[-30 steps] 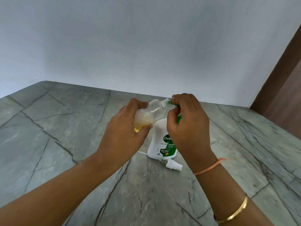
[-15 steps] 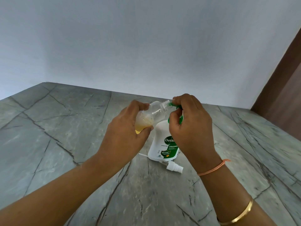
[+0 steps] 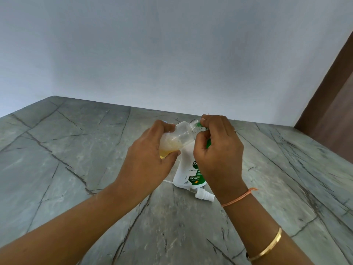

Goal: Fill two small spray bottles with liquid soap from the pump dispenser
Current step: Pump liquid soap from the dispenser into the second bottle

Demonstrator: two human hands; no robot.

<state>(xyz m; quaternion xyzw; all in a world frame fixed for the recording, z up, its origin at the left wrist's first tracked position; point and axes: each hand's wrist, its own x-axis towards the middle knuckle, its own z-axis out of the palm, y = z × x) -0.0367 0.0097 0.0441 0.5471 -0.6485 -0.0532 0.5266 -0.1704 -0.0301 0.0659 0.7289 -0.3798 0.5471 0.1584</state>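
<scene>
Mid-fill on one bottle [image 3: 176, 137], soap pooled low inside.

Tilted in left hand [image 3: 147, 159] fingers, neck at the dispenser [image 3: 188, 169] spout under right hand [image 3: 217, 150] fingers curled on the pump; next needs steady presses, then the sprayer [image 3: 203, 195] near the right wrist.

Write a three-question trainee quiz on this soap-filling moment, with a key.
1. True or false: the small spray bottle stands upright on the table.
2. Which thing lies on the table in front of the pump dispenser? A) a funnel B) a white spray cap C) a sponge
3. Fill in: the liquid in the small bottle looks ____ in colour.

Key
1. False: the left hand holds it tilted in the air, its neck toward the green pump nozzle under the right hand.
2. B
3. Yellow.
</scene>
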